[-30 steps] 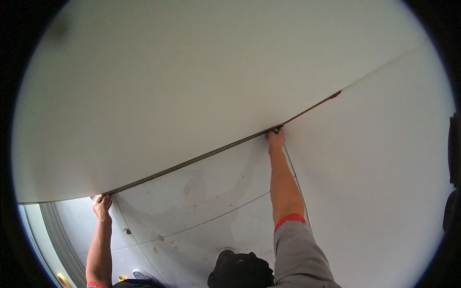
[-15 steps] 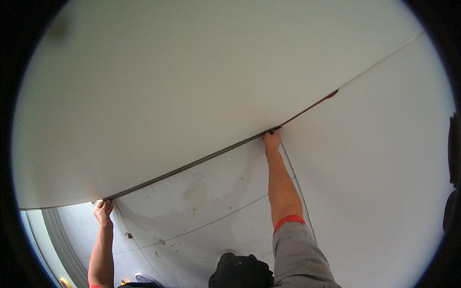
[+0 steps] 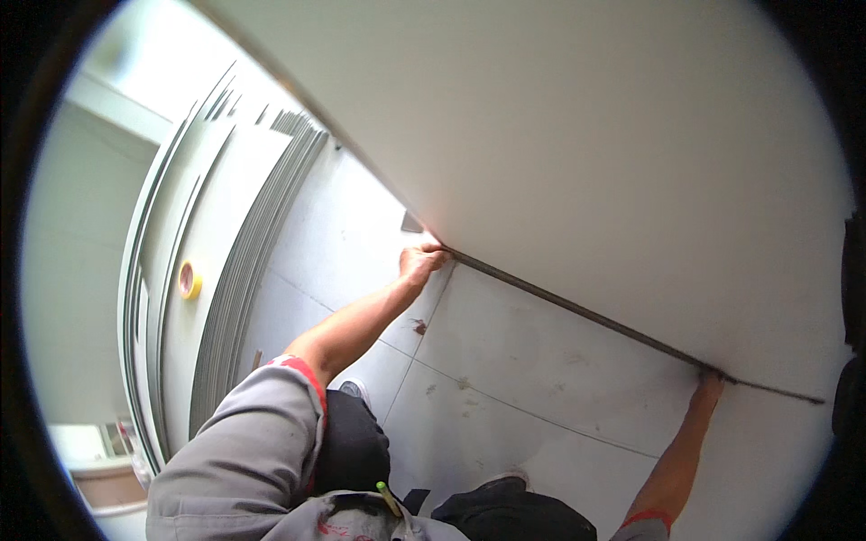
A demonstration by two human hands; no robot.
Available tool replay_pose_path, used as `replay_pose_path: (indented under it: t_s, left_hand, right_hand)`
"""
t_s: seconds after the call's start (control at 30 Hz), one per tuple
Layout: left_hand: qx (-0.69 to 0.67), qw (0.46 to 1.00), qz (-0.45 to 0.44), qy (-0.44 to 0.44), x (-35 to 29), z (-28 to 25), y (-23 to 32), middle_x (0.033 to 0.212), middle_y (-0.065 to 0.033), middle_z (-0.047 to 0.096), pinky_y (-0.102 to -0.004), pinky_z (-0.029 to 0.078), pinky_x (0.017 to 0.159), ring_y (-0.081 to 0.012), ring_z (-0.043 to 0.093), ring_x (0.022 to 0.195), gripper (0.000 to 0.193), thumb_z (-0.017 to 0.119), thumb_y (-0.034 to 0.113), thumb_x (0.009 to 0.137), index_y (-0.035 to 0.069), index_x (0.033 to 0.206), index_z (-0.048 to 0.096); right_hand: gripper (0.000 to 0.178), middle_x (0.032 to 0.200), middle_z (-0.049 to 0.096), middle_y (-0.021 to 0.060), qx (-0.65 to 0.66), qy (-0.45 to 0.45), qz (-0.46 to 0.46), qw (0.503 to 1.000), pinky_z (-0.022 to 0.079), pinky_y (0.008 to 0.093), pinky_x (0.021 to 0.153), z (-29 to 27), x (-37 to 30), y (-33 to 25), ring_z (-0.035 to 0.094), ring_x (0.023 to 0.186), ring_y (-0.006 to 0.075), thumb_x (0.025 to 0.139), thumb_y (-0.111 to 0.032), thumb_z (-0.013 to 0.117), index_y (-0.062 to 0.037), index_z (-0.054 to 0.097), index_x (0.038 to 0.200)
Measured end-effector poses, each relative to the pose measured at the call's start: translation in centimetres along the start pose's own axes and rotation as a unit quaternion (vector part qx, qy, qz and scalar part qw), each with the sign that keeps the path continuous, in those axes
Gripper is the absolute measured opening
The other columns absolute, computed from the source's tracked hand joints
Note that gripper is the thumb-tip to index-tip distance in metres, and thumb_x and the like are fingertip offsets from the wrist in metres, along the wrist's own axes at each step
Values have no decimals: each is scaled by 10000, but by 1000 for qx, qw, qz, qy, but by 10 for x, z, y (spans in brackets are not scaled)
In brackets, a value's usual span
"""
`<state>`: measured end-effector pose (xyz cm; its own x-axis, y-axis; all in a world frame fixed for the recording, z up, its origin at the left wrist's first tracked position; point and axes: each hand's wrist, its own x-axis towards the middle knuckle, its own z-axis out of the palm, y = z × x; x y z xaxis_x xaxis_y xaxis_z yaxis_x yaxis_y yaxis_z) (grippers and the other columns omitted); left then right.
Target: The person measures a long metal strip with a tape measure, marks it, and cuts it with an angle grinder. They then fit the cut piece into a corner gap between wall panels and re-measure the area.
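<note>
A large off-white board (image 3: 613,144) fills the upper right, its dark lower edge running slantwise between my hands. My left hand (image 3: 424,260) is closed round the board's near left corner. Farther right, my right hand (image 3: 712,382) grips the same edge from below, its fingertips hidden by the board. Another pale flat surface (image 3: 767,469) lies to the right of my right forearm, meeting the board along a dark line.
At the left stands a stack of thin white boards (image 3: 262,207), with a roll of yellow tape (image 3: 189,280) against it. Below is a light tiled floor (image 3: 532,361) with brown smudges. My shoes and dark trouser legs (image 3: 352,442) are close under the board.
The view has swung left, bringing the stacked boards and tape into sight. The board's edge now slants down to the right instead of up. Both hands keep their hold.
</note>
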<state>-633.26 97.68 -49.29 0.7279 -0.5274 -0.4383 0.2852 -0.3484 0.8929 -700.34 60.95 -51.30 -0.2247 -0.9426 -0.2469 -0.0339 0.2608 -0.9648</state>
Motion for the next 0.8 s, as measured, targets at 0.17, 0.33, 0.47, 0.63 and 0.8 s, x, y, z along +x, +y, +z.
replay_pose_path:
  t_s: [0.17,0.33,0.47,0.63,0.8]
  left_hand:
    - [15,999,-7,30,-10,10,-5,829,-16,765,-228,515,691,-68,653,723,187,796,66,736,62,923,802]
    - [20,999,-36,11,-10,17,5,866,-38,774,-255,532,737,-96,679,757,208,813,79,722,55,928,792]
    - [19,1000,-13,6,-3,18,9,858,-45,771,-264,529,764,-105,682,779,223,827,99,710,57,926,788]
    - [47,998,-22,-22,1,6,10,864,-12,769,-254,528,745,-83,671,784,244,820,99,717,79,958,791]
    - [22,996,-3,-82,13,-8,1,973,-49,767,-264,542,822,-115,694,889,358,806,100,746,43,1096,752]
  right_hand:
    - [383,1224,619,126,-17,-49,107,993,521,413,910,73,-74,-10,612,1052,283,941,-158,622,-26,557,1294]
    - [319,1127,649,126,-105,-239,111,959,553,439,901,131,-122,9,636,1001,295,940,-91,601,-39,588,1254]
    - [351,1232,595,150,-11,-286,212,934,525,463,984,201,-160,22,604,1095,297,966,-29,535,-33,541,1317]
    - [410,1302,549,163,49,-177,292,938,510,473,1020,257,-208,-8,582,1147,322,948,27,454,-43,515,1347]
    - [496,1323,543,174,52,-200,269,941,518,494,1023,261,-203,-8,571,1186,344,897,81,413,-60,509,1363]
